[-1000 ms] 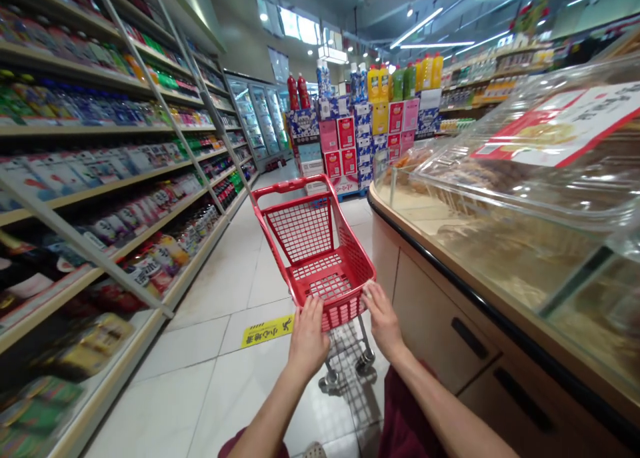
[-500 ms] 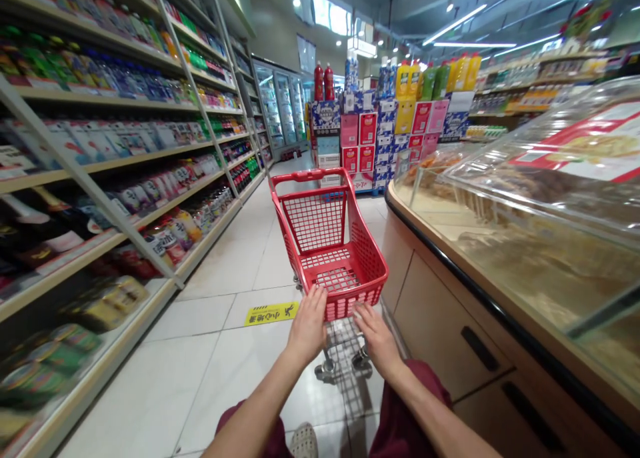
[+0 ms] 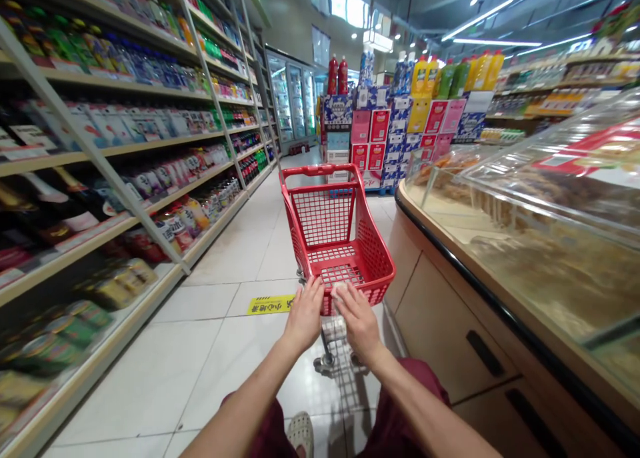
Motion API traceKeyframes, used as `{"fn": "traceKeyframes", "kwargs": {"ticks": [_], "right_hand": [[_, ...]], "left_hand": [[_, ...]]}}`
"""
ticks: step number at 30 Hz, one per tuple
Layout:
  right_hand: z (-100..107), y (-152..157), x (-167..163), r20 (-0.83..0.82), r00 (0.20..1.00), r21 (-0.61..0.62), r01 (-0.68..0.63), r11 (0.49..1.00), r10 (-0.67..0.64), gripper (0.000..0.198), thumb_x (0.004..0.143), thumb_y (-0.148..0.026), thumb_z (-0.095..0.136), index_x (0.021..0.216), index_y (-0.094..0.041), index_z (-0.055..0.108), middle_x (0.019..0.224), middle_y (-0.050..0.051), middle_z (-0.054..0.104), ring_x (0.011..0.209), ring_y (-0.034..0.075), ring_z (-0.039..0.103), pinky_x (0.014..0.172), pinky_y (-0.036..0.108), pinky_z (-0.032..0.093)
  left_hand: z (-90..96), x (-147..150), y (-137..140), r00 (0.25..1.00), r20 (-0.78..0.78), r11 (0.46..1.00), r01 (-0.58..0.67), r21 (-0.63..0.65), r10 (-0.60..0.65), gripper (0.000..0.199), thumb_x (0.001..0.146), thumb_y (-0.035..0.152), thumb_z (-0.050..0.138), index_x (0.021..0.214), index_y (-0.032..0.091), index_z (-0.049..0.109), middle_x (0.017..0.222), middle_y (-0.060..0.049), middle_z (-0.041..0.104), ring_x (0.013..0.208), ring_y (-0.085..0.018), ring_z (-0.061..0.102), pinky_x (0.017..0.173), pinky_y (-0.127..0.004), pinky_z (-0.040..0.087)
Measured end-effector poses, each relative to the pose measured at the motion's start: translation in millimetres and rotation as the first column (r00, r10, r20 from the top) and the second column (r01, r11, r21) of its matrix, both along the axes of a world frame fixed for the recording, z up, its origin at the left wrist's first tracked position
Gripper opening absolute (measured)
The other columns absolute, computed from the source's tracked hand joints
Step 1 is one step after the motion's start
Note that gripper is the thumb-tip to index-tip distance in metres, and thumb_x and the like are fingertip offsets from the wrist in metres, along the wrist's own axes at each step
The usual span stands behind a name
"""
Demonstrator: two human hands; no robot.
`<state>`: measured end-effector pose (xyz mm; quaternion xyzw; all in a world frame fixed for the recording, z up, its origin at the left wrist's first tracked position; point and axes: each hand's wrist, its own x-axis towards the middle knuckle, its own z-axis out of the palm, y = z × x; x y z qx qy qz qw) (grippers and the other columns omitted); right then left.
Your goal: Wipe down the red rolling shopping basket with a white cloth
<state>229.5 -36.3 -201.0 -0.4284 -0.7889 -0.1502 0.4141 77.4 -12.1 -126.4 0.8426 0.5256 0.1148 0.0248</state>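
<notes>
Far left we get tiered shelving [image 3: 165, 146]: soda bottles [image 3: 120, 59] up high, dark foil-necked bottles [image 3: 75, 211] lower, green-topped cans [image 3: 75, 335] near the bottom. Next, pale floor tiles [image 3: 200, 368], with a yellow floor sign [image 3: 267, 304] lying on them, characters upside down to us. Behind, glass-door coolers [image 3: 295, 101] along the wall. Bottom, one pale clog with holes [image 3: 300, 433], beside maroon trousers [image 3: 413, 408].

Left hand [image 3: 303, 317]: at the near left corner of the red shopping cart [image 3: 377, 291], fingers reaching forward and together over the rim; we can't tell whether they curl round and grip. Cart stands on the tiles in mid-aisle, directly in front of us, basket bare inside, raised handle on the far side, one caster wheel [image 3: 324, 363] clear below.

Right hand [image 3: 357, 319]: just beside the left, at the middle of the cart's near rim, fingers bent and bunched; contact looks likely, we can't confirm a grip.

Beyond the cart, we log stacked drink cartons [image 3: 379, 126] with red bottles [image 3: 337, 77] and yellow juice bottles [image 3: 424, 78] on top. Right: wood-front counter [image 3: 433, 305], black edge trim, glass guard, clear plastic food packs [image 3: 540, 201] on it, partly blurred.
</notes>
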Motion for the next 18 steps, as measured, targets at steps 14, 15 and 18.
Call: {"fn": "traceKeyframes", "kwargs": {"ticks": [14, 15, 18], "right_hand": [[48, 28, 38, 0.162, 0.984, -0.038, 0.083, 0.996, -0.076, 0.037, 0.084, -0.009, 0.036, 0.115, -0.021, 0.052, 0.120, 0.004, 0.053, 0.123, 0.021, 0.031, 0.097, 0.043, 0.032], [49, 30, 51, 0.181, 0.977, -0.056, 0.124, 0.991, -0.112, 0.038, 0.084, -0.008, 0.036, 0.115, -0.021, 0.052, 0.120, 0.005, 0.053, 0.123, 0.021, 0.032, 0.096, 0.043, 0.032], [45, 30, 85, 0.108, 0.937, -0.084, 0.342, 0.936, -0.332, 0.041, 0.081, -0.005, 0.035, 0.116, -0.019, 0.052, 0.122, 0.008, 0.051, 0.123, 0.024, 0.031, 0.095, 0.047, 0.032]], "left_hand": [[-4.5, 19, -3, 1.000, -0.029, 0.997, 0.012, 0.072, -0.010, 0.056, 0.070, 0.008, 0.033, 0.125, 0.012, 0.035, 0.134, -0.009, 0.037, 0.128, -0.020, 0.023, 0.104, -0.049, 0.014], [-5.2, 21, -3, 1.000, -0.027, 0.998, 0.010, 0.066, -0.009, 0.056, 0.070, 0.007, 0.033, 0.126, 0.013, 0.035, 0.134, -0.009, 0.038, 0.127, -0.020, 0.024, 0.104, -0.050, 0.014], [-5.8, 23, -5, 1.000, -0.019, 0.999, 0.002, 0.051, -0.001, 0.058, 0.068, 0.007, 0.034, 0.126, 0.013, 0.034, 0.133, -0.009, 0.038, 0.127, -0.020, 0.024, 0.105, -0.050, 0.012]]}}
